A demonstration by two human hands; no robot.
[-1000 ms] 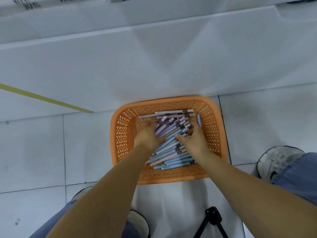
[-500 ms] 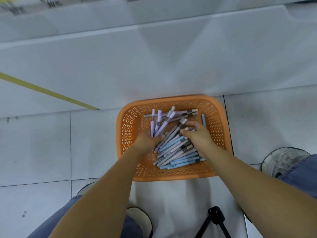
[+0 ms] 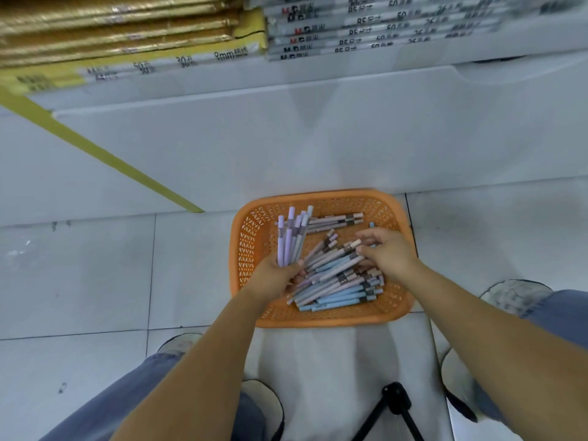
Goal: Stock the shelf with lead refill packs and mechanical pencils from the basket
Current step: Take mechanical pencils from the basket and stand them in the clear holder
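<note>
A person leans over an orange perforated plastic basket (image 3: 251,240) on the tiled floor below a white shelf (image 3: 318,90), where slim pastel blue, pink and lilac mechanical pencils (image 3: 340,281) lie heaped. The left hand (image 3: 275,276) curls round an upright bunch of lilac pencils (image 3: 291,237), gripping near their lower ends. The right hand (image 3: 386,253), fingers half-spread, touches the top of the heap; whether it pinches one cannot be told. The pencils look light, stiff and smooth, likely to slip from a loose fist, and are best bundled and held around mid-barrel.
</note>
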